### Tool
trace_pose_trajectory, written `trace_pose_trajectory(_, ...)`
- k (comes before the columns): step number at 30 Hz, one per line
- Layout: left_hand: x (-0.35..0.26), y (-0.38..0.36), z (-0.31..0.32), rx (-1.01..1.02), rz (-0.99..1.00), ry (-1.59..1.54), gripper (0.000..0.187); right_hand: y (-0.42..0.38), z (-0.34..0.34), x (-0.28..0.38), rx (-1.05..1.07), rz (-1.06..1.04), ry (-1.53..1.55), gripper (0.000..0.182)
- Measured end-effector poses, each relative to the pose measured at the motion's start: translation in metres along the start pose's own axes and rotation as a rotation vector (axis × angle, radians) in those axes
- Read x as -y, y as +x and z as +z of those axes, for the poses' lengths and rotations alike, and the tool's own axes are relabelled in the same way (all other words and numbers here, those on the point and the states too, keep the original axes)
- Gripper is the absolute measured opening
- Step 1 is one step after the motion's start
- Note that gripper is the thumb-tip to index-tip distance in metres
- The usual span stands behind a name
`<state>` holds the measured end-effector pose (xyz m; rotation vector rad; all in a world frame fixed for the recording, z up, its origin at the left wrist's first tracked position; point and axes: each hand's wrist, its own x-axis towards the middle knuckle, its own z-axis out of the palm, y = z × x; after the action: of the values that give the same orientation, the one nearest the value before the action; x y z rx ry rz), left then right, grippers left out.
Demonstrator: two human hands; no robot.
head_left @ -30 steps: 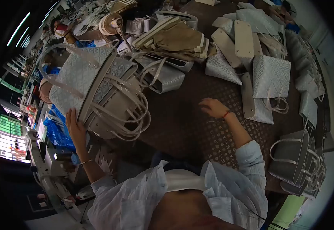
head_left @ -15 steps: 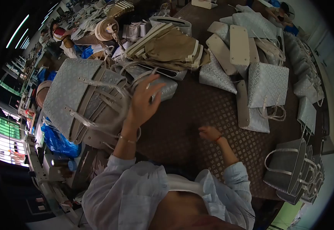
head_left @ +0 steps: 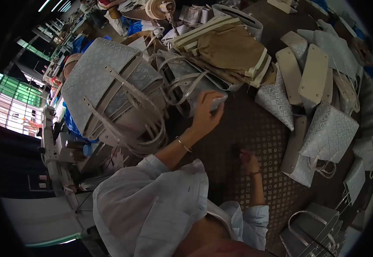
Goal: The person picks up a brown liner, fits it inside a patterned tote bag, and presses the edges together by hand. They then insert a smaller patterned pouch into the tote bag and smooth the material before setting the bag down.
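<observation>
My left hand (head_left: 206,112) is raised over the table, thumb and curved fingers apart. In this view it overlaps the corner of a grey handbag (head_left: 187,95) lying on its side with its handles up. To its left is a stack of silver-grey patterned handbags (head_left: 105,81), their pale handles in clear wrapping hanging toward me. My right hand (head_left: 249,162) is low over the brown patterned tabletop (head_left: 263,141), with no bag beside it. Its fingers are dark and smeared.
Folded brown cloth with cream stripes (head_left: 227,47) lies behind my left hand. On the right are patterned silver bags (head_left: 330,132) and beige bag bases (head_left: 314,73). Dark grey handbags (head_left: 311,227) stand at the lower right. A fan (head_left: 160,8) is at the back.
The view has turned, so the bags and table appear shifted to the right. My left hand's fingers are more curved than before. My right hand remains low over the tabletop.
</observation>
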<state>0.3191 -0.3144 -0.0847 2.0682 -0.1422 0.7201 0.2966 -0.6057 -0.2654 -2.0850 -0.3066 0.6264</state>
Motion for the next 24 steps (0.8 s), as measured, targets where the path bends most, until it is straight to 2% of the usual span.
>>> trace_pose_trajectory(2, 0.023, -0.031, -0.020, -0.248, -0.047, 0.221, 0.043, 0.012, 0.008, 0.018, -0.007, 0.070, -0.015, 0.033)
trace_pose_trajectory(3, 0.029, -0.043, -0.030, -0.252, -0.051, 0.217, 0.043, 0.022, 0.019, 0.011, -0.004, -0.107, -0.085, 0.032)
trace_pose_trajectory(4, 0.035, -0.054, -0.040, -0.201, -0.130, 0.336, 0.043, 0.029, 0.024, 0.017, -0.003, -0.287, -0.155, 0.031)
trace_pose_trajectory(6, 0.050, -0.069, -0.053, -0.151, -0.204, 0.446, 0.044, 0.035, 0.034, 0.039, 0.048, -0.295, -0.122, 0.030)
trace_pose_trajectory(8, 0.065, -0.075, -0.060, 0.175, -0.199, 0.729, 0.030, 0.037, 0.034, 0.069, 0.085, -0.301, -0.087, 0.030)
trace_pose_trajectory(10, 0.069, -0.064, -0.066, 0.216, -0.135, 0.687, 0.024, 0.040, 0.021, 0.096, 0.111, -0.356, -0.059, 0.029)
trace_pose_trajectory(12, 0.057, -0.053, -0.064, 0.262, -0.072, 0.635, 0.020, 0.050, -0.002, 0.112, -0.056, -0.409, 0.000, 0.028)
trace_pose_trajectory(14, 0.001, -0.037, -0.076, 0.417, 0.033, 0.572, 0.013, 0.061, -0.038, 0.139, -0.384, -0.531, 0.082, 0.023)
trace_pose_trajectory(16, -0.043, -0.044, -0.075, 0.482, 0.171, 0.500, 0.015, 0.076, -0.076, 0.173, -0.677, -0.580, 0.117, 0.020)
trace_pose_trajectory(18, -0.089, -0.058, -0.067, 0.692, 0.165, 0.391, 0.020, 0.088, -0.102, 0.213, -0.774, -0.524, 0.202, 0.020)
trace_pose_trajectory(20, -0.113, -0.084, -0.044, 0.951, 0.240, 0.226, 0.024, 0.127, -0.120, 0.223, -0.713, -0.526, 0.040, 0.030)
trace_pose_trajectory(21, -0.118, -0.098, -0.030, 1.004, 0.298, 0.160, 0.026, 0.151, -0.121, 0.223, -0.715, -0.525, 0.037, 0.030)
trace_pose_trajectory(22, -0.117, -0.115, -0.013, 1.056, 0.359, 0.094, 0.029, 0.177, -0.120, 0.219, -0.673, -0.451, -0.143, 0.041)
trace_pose_trajectory(23, -0.112, -0.141, 0.010, 1.045, 0.330, 0.040, 0.031, 0.190, -0.120, 0.219, -0.630, -0.375, -0.323, 0.052)
trace_pose_trajectory(24, -0.108, -0.160, 0.027, 1.032, 0.302, -0.013, 0.034, 0.191, -0.116, 0.228, -0.635, -0.378, -0.327, 0.052)
